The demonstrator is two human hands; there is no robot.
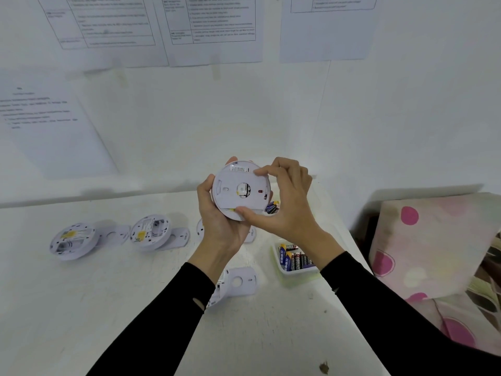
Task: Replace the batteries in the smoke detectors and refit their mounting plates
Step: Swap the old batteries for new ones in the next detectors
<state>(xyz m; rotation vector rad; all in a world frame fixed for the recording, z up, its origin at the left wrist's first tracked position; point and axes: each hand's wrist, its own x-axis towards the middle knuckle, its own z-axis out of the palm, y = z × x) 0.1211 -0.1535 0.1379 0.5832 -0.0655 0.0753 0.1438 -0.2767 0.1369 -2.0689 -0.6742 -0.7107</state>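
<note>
Here, at centre frame, the left hand (217,226) cradled a round white smoke detector (229,213) from below, fingers curled round its rim. The right hand (287,207) pinched the mounting plate (230,196) between the thumb at its lower edge and the fingers at its upper right, and the plate lay against the detector's back. Whether it was locked home could not be told; this unit appeared to be at the refitting step.

On the bench (108,308), at left of frame, two open detectors (73,241) (150,232) lay back-up, each with a loose plate (113,234) (179,237) just beside it. Whether their compartments held batteries was unclear. A further plate (240,283) lay at lower centre beside a unit largely hidden by the left sleeve. A small tray (276,256) of AA batteries (294,260) stood right of centre. On this evidence, at least two plates, probably more, were not yet fitted.
</note>
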